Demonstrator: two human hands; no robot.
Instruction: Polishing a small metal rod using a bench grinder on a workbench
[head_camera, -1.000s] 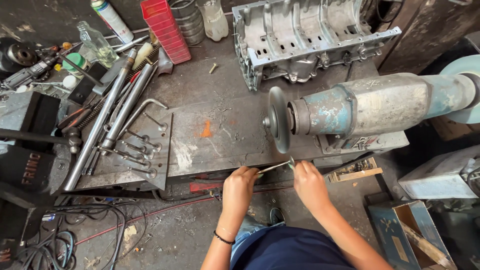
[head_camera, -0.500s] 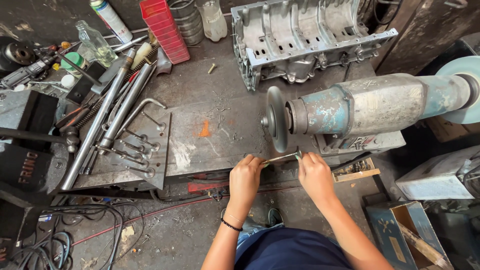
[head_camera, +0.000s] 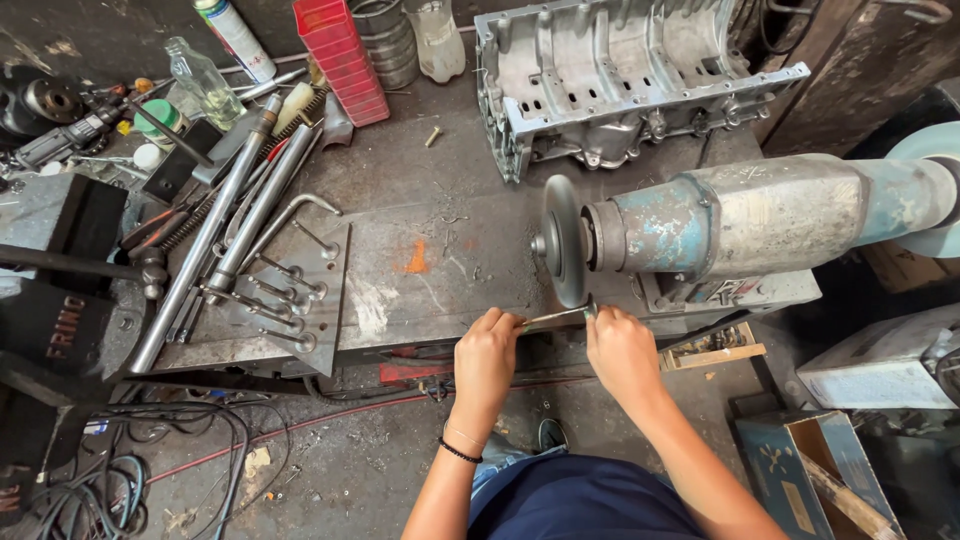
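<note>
Both of your hands are closed around one thin metal strip (head_camera: 555, 319): your left hand (head_camera: 487, 357) pinches its near end with fingers curled over the top, and your right hand (head_camera: 622, 352) grips the other end, knuckles up. From the head camera, the strip runs nearly level between your fists, tilted slightly up toward the right, and its far tip sits right at the lower edge of the grinding wheel (head_camera: 564, 243); whether metal actually touches the wheel you cannot tell from this angle. A dark band circles your left wrist.

The wheel is mounted on the end of a worn blue-grey bench grinder (head_camera: 760, 220) that lies across the right side of the steel workbench (head_camera: 440, 200). An orange paint mark (head_camera: 415, 258) shows on the bench top just left of the wheel. Behind the grinder, at the back of the bench, stands a grey cast engine casing (head_camera: 620, 70). To the far left, well apart from your hands, long steel rods (head_camera: 225, 215) lie in a bundle, with a plate of studs (head_camera: 290, 300) beside them. A red plastic bin (head_camera: 340, 55) and a clear glass bottle (head_camera: 203, 82) stand along the back edge. Black cables (head_camera: 130, 470) coil on the floor at lower left.
</note>
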